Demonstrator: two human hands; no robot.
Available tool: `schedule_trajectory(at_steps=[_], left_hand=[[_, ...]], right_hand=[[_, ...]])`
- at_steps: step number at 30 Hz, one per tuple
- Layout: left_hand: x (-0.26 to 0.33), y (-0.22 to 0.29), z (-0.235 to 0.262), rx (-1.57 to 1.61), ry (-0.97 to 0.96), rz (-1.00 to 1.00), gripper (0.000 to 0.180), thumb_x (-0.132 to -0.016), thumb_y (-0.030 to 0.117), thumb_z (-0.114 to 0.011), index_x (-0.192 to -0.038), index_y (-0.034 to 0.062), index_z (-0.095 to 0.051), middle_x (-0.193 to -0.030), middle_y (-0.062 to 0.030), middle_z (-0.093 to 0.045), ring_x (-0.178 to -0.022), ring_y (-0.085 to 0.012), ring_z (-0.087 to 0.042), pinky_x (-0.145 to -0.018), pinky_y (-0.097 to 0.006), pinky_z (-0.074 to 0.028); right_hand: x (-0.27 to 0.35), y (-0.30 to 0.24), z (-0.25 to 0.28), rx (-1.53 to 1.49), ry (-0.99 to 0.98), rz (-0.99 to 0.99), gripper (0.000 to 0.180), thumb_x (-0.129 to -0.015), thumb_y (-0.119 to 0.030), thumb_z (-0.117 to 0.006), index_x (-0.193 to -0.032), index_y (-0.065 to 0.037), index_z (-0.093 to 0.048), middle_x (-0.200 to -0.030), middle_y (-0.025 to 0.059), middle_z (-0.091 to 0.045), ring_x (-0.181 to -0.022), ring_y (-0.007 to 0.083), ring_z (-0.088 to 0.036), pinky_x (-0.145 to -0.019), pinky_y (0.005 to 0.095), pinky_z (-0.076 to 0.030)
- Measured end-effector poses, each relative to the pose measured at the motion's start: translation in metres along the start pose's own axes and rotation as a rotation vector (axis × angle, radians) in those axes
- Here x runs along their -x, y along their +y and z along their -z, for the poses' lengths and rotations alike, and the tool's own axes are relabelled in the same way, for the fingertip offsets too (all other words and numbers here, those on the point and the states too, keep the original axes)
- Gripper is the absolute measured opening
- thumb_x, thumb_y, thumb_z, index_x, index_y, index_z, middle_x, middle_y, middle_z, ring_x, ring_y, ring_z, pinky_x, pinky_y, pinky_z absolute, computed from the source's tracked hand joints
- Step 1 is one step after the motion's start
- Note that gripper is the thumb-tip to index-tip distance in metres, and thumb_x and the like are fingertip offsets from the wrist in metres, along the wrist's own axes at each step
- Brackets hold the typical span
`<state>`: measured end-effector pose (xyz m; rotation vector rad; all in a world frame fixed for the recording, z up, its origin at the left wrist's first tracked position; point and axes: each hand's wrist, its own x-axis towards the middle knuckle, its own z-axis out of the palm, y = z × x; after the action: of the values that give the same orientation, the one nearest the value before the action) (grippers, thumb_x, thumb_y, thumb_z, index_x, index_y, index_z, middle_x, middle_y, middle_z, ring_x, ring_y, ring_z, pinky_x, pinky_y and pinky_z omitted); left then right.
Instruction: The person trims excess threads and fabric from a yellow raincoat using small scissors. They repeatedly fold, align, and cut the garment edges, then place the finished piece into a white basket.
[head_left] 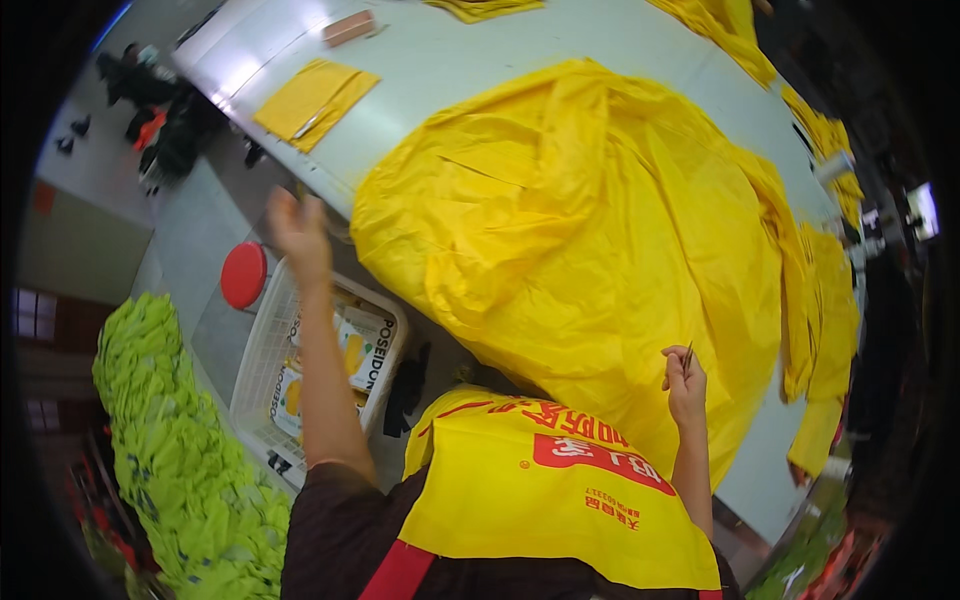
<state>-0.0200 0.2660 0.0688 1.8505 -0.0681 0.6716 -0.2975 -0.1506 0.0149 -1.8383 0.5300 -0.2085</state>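
A big heap of yellow fabric (590, 240) covers the middle of a pale grey table (430, 60). My left hand (297, 228) is raised off the table's left edge, above a white basket; whether its fingers hold anything I cannot tell. My right hand (684, 380) is closed on a thin dark tool (688, 354), held upright against the near edge of the yellow heap. A yellow apron with red print (545, 480) hangs on my chest below both hands.
A white wire basket (262, 352) with printed packages stands left of the table, beside a red round lid (244, 274). A green fabric pile (175, 450) lies lower left. Folded yellow pieces (315, 100) and a brown block (348, 27) rest on the table's far left. More yellow fabric (820, 310) drapes along the right.
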Motion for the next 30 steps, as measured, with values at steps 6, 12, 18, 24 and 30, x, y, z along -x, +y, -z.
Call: schedule_trajectory(at_steps=[6, 12, 18, 24, 30], left_hand=[[0.054, -0.184, -0.002, -0.005, -0.232, 0.695, 0.052, -0.084, 0.037, -0.057, -0.116, -0.0028, -0.049, -0.109, -0.018, -0.057, -0.1, -0.0243, -0.055, -0.084, -0.031, -0.041], [0.055, -0.086, -0.008, -0.462, -0.232, 0.204, 0.021, -0.081, 0.023, -0.058, -0.089, 0.004, -0.057, -0.073, -0.0199, -0.059, -0.072, -0.0366, -0.058, -0.061, -0.042, -0.046], [0.081, 0.042, -0.039, -0.004, -0.579, -0.069, 0.023, -0.073, 0.006, -0.061, -0.095, 0.0035, -0.058, -0.086, -0.018, -0.06, -0.073, -0.0338, -0.059, -0.065, -0.034, -0.048], [0.095, -0.009, -0.017, 0.057, -1.395, 0.258, 0.045, -0.075, 0.028, -0.063, -0.11, 0.0023, -0.054, -0.101, -0.0158, -0.061, -0.092, -0.0256, -0.059, -0.08, -0.032, -0.045], [0.235, -0.144, 0.021, 0.509, -1.129, 1.433, 0.058, -0.09, 0.051, -0.038, -0.119, 0.0026, -0.052, -0.116, -0.0094, -0.055, -0.104, -0.0178, -0.051, -0.088, -0.031, -0.04]], right_hand=[[-0.032, -0.063, -0.079, 0.118, -0.386, 0.205, 0.014, -0.09, -0.01, -0.047, -0.096, 0.0, -0.055, -0.068, -0.0003, -0.049, -0.056, 0.0046, -0.041, -0.051, 0.0183, -0.033], [-0.056, -0.135, -0.172, 0.2, -0.585, 0.536, 0.024, -0.083, 0.0, -0.051, -0.106, -0.003, -0.054, -0.094, 0.0115, -0.056, -0.076, 0.0218, -0.057, -0.065, 0.0262, -0.045], [-0.101, -0.179, -0.238, 0.279, -0.513, 0.931, 0.043, -0.069, 0.008, -0.051, -0.109, -0.007, -0.054, -0.102, 0.0159, -0.056, -0.086, 0.0312, -0.058, -0.07, 0.0363, -0.048], [-0.146, -0.133, -0.163, 0.254, -0.19, 0.908, 0.025, -0.059, 0.015, -0.038, -0.076, -0.002, -0.046, -0.069, 0.011, -0.046, -0.064, 0.0241, -0.048, -0.061, 0.0278, -0.041], [-0.164, -0.011, -0.049, -0.152, 0.209, 0.487, 0.009, -0.082, 0.003, -0.048, -0.081, -0.005, -0.047, -0.094, 0.0092, -0.055, -0.085, 0.0155, -0.05, -0.079, 0.0257, -0.04]])
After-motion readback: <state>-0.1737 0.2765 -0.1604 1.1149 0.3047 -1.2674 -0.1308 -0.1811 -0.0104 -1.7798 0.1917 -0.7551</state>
